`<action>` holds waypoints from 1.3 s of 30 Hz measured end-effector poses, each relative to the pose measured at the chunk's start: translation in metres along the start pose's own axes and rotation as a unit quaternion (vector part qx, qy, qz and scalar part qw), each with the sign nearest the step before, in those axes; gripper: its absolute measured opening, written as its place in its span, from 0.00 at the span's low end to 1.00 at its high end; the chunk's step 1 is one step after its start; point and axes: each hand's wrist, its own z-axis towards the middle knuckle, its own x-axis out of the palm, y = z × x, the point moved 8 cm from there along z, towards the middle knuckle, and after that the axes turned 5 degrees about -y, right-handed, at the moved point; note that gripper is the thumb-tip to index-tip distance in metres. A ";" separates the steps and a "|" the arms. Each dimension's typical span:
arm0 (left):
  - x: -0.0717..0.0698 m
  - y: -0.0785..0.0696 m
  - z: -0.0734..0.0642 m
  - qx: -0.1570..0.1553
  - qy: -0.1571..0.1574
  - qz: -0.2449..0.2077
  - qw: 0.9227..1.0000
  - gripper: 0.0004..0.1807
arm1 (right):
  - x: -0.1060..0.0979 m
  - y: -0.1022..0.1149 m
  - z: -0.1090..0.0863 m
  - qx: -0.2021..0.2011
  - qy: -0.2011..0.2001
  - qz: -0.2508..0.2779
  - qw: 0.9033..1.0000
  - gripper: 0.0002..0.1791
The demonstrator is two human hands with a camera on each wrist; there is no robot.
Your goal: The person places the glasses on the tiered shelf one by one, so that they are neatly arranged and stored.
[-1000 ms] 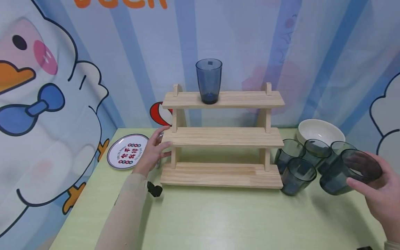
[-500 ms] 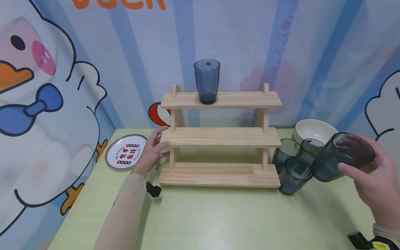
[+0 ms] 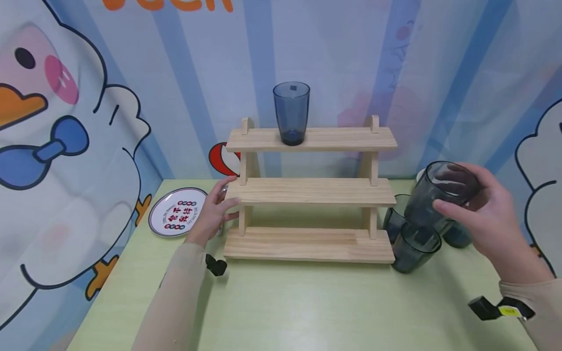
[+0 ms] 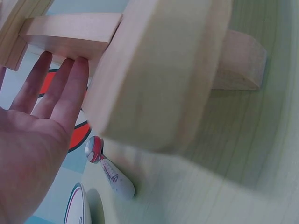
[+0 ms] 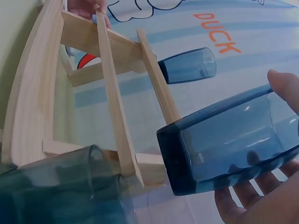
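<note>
A three-tier wooden display rack (image 3: 311,192) stands on the table. My left hand (image 3: 211,214) holds the left end of its middle board, thumb at the front; in the left wrist view its fingertips touch the wooden upright (image 4: 70,35). My right hand (image 3: 496,219) grips a blue-grey drinking glass (image 5: 233,140), tilted and raised above the other glasses at the rack's right side. One similar glass (image 3: 291,114) stands upright on the top board. Near the held glass, another glass (image 3: 414,246) sits by the rack's lower right corner, with several partly hidden behind.
Left of the rack lies a round plate (image 3: 177,212) with red lettering. A spoon (image 4: 114,175) with a white handle lies near it. A white bowl at the back right is almost hidden. A printed cloth (image 3: 325,58) hangs behind the table.
My right hand has lifted the glass and carried it leftward, toward the rack, now covering most of the bowl. My left hand has stayed on the rack.
</note>
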 end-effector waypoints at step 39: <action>-0.001 0.003 0.001 -0.004 -0.002 -0.008 1.000 0.36 | 0.121 0.025 0.128 -0.017 -0.003 -0.047 0.999 0.40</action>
